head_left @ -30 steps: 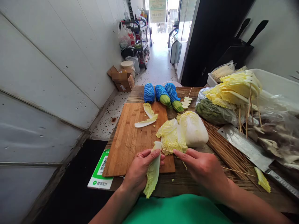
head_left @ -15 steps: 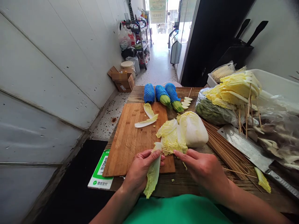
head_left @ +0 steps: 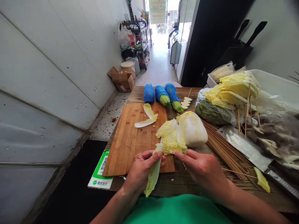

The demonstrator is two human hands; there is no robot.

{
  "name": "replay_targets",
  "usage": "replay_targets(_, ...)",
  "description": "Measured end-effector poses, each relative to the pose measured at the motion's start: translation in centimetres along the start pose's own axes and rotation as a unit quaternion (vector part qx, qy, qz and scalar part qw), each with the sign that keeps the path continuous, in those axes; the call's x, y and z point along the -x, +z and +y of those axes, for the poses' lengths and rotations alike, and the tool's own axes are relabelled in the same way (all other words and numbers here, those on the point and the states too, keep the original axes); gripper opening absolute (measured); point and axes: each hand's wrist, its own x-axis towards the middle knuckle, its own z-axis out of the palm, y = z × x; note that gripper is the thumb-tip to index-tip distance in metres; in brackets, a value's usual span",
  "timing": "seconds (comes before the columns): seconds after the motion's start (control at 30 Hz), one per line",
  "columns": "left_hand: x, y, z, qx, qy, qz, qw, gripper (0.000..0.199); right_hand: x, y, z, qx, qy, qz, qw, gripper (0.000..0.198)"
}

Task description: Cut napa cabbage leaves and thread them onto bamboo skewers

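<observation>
My left hand [head_left: 145, 166] is closed around a long strip of napa cabbage leaf [head_left: 153, 178], thumb on its front, over the near edge of the cutting board [head_left: 130, 146]. In my right hand [head_left: 201, 163] a thin wooden skewer [head_left: 167, 151] is pinched, its tip end meeting the leaf strip beside my left thumb. Whether the tip has gone through is hidden. Just beyond the hands lie loose cabbage leaves [head_left: 170, 132] and a pale cabbage head [head_left: 193, 130]. Two more leaf strips [head_left: 147, 122] rest on the board.
Blue-netted squashes [head_left: 161, 93] and pale slices [head_left: 186, 102] lie behind the board. To the right are a bundle of skewers [head_left: 221, 146], a cleaver [head_left: 247, 149], skewered cabbage leaves [head_left: 238, 88] and a bag of green pods [head_left: 210, 109]. A payment-code sign [head_left: 101, 175] sits at the left edge.
The leaf strip has tilted slightly in my left hand, its upper end shifting a little to the right. Otherwise both hands stay almost in place.
</observation>
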Motion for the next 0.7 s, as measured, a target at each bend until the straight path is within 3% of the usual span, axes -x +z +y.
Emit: replay_targets(0.7,0.44,-0.04,-0.19,-0.017,-0.01,-0.059,0.998,0.019,-0.61,-0.4,0.09,-0.149,0.0,-0.023,0.989,0.037)
